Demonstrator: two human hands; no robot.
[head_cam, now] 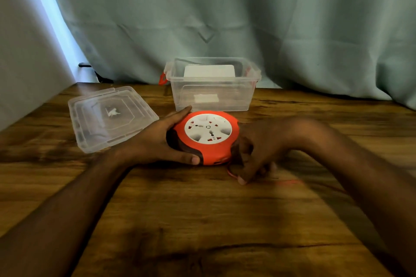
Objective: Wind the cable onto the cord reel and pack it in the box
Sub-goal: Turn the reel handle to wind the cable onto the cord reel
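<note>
Both forearms enter from the bottom corners over the wooden counter (pixel 202 220). Left hand (pixel 162 141) wraps the left side of the orange cord reel (pixel 208 137), fingers along the far edge, thumb on the near rim. Reel lies flat at frame centre, white socket face up. Right hand (pixel 256 148) is curled at the reel's right side, blurred, fingers pinched on the thin red cable (pixel 231 173), which loops out low beside the reel and trails right. Clear box (pixel 213 87) stands open just behind the reel, red latch on its left end. Clear lid (pixel 110 116) lies flat at centre left. Grey-green curtain (pixel 247 17) fills the background.
</note>
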